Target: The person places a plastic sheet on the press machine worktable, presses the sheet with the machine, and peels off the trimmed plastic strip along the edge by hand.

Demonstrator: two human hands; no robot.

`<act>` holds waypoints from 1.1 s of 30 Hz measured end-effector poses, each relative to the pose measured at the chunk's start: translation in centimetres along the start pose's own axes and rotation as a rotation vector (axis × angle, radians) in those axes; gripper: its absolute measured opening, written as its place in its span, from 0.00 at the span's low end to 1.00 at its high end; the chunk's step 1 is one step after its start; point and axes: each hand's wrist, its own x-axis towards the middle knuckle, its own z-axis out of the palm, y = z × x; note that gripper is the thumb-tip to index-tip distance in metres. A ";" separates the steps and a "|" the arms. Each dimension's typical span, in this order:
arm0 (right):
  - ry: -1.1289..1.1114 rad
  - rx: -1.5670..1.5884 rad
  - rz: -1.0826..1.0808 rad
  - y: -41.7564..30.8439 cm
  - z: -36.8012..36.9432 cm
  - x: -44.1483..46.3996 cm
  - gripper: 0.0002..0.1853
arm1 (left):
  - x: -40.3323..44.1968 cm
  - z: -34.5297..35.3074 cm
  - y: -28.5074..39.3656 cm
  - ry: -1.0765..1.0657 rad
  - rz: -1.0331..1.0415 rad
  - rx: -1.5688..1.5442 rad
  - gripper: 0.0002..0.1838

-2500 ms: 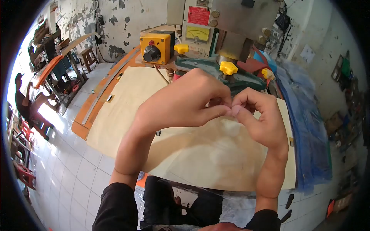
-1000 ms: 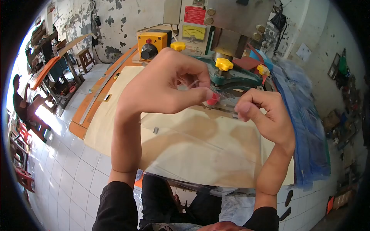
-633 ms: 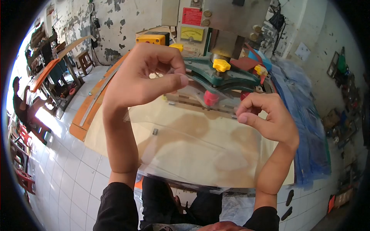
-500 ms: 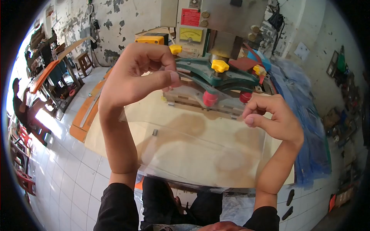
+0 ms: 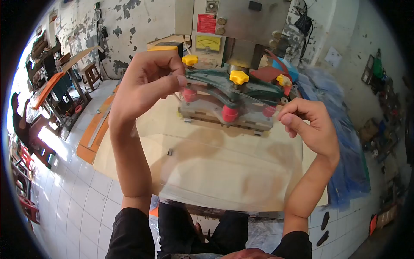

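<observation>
A thin clear plastic sheet (image 5: 207, 166) hangs between my hands, its upper edge running across in front of the machine. My left hand (image 5: 151, 86) pinches that edge at its left end, thumb against fingers. At the right end, my right hand (image 5: 308, 123) pinches the sheet, lower than the left. Behind the sheet stands the green press frame (image 5: 254, 86) with yellow knobs and red feet above a metal bar. Below the sheet lies a cream board (image 5: 108, 151), and a small dark piece (image 5: 170, 152) shows on it.
At the back stands a machine cabinet with a yellow gauge (image 5: 208, 43). Blue plastic sheets (image 5: 340, 142) drape over the table's right side. An orange-brown board with a metal strip (image 5: 95, 134) lies at the left. A person (image 5: 26, 125) is at the far left, near a wooden stool (image 5: 91, 77).
My hands were together and have moved apart, the left toward the left and the right slightly rightward. The clear sheet is now spread between them, and more of the press shows.
</observation>
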 end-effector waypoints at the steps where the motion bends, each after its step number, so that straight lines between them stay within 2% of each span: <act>1: 0.001 -0.001 0.000 0.0 -0.1 0.0 0.06 | -0.1 0.0 -0.1 0.023 0.029 -0.020 0.11; 10: -0.034 0.044 0.020 0.6 -1.7 -0.6 0.08 | 0.2 -3.1 -1.9 0.075 0.175 -0.125 0.08; 19: 0.046 -0.003 0.043 0.5 -4.1 -2.2 0.09 | 0.6 -3.4 -2.3 0.109 0.131 -0.109 0.08; 22: 0.009 -0.040 -0.016 0.5 -4.6 -2.6 0.09 | 0.6 -3.5 -2.5 0.148 0.116 -0.054 0.12; 27: -0.123 -0.121 -0.055 0.2 -5.1 -3.2 0.09 | 0.6 -4.2 -2.6 0.183 0.124 -0.084 0.08; 31: -0.075 -0.114 0.027 0.7 -5.7 -3.2 0.09 | 0.7 -4.6 -3.0 0.187 0.127 -0.078 0.08; 33: 0.051 -0.076 0.039 1.0 -5.7 -3.2 0.08 | 0.7 -4.5 -2.9 0.187 0.124 -0.080 0.08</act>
